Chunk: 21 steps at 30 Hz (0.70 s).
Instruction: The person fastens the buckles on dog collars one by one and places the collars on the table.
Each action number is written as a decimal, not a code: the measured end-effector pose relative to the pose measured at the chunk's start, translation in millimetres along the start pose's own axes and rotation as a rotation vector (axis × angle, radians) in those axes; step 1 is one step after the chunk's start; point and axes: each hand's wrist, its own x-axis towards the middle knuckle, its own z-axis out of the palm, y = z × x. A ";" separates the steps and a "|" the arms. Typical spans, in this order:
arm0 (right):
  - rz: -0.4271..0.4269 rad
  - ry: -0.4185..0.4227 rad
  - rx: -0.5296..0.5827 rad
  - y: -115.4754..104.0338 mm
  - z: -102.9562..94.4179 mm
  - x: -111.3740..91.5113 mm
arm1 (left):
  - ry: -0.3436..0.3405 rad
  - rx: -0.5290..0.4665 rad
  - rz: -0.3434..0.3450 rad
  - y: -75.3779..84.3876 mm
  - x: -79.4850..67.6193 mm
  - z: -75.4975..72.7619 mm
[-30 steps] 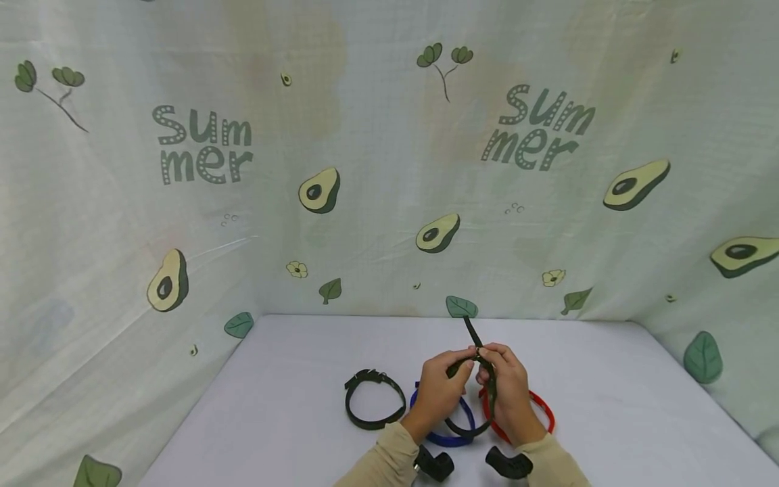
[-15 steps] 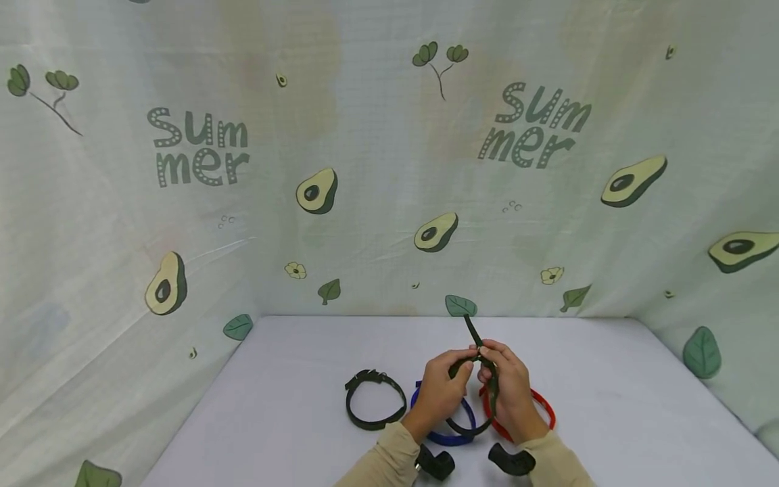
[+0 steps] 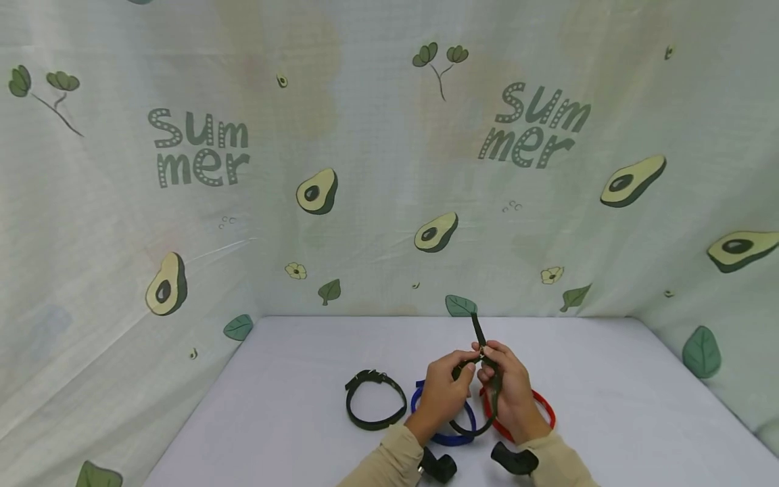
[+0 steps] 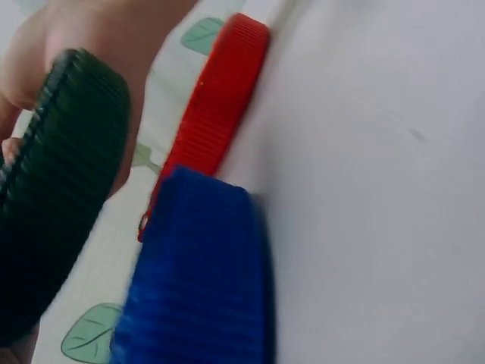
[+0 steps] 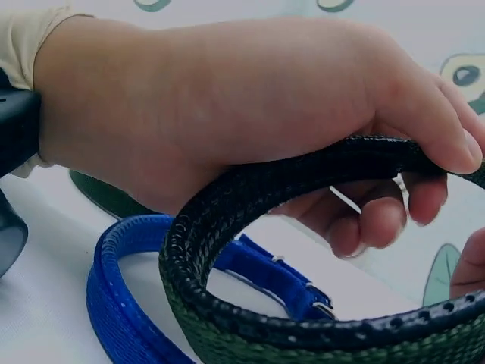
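Observation:
Both hands hold one dark green collar, its strap looped down between them in the head view. My left hand [image 3: 447, 385] pinches the collar [image 5: 356, 337] between thumb and fingers; its black inner side and punched holes show in the right wrist view. My right hand [image 3: 511, 385] grips the collar near its buckle [image 3: 482, 352], with a free strap end [image 3: 478, 329] pointing up and away. Beneath the hands lie a blue collar [image 3: 450, 440] and a red collar [image 3: 548, 409], each partly hidden by a hand. The left wrist view shows the green strap [image 4: 76, 167] close up.
Another dark green collar [image 3: 371, 425], fastened in a ring, lies left of the hands on the white table [image 3: 292, 406]. A printed cloth [image 3: 377, 135] hangs behind the table and down both sides. A black device [image 3: 514, 460] sits at the right wrist.
Both hands have shifted slightly right with the green collar, and its free end now stands a little more upright. The collars on the table keep their places.

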 end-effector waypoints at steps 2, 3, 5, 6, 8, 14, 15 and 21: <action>0.013 -0.008 0.005 0.3 -0.6 0.2 | 0.013 0.075 0.033 -0.3 0.0 -0.2; 0.011 -0.012 -0.006 0.4 -1.0 0.1 | 0.020 0.113 0.048 -0.2 0.1 -0.4; 0.003 -0.025 -0.032 0.2 -1.3 -0.3 | 0.032 0.170 0.077 -0.1 0.0 -1.3; -0.005 -0.032 -0.046 -0.1 -1.5 -0.5 | 0.034 0.186 0.087 -0.1 0.1 -1.8; -0.021 -0.049 -0.074 -0.8 -1.9 -1.0 | 0.038 0.207 0.109 -0.1 -0.1 -2.4; -0.075 -0.067 -0.194 -2.3 -1.4 -0.7 | 0.063 0.198 0.140 -2.0 0.4 -2.2; -0.078 -0.059 -0.229 -2.4 -1.2 -0.6 | 0.071 0.197 0.143 -2.3 0.6 -2.3; -0.079 -0.004 -0.423 -1.5 -1.5 -0.3 | 0.104 0.224 0.190 -4.6 2.1 -3.0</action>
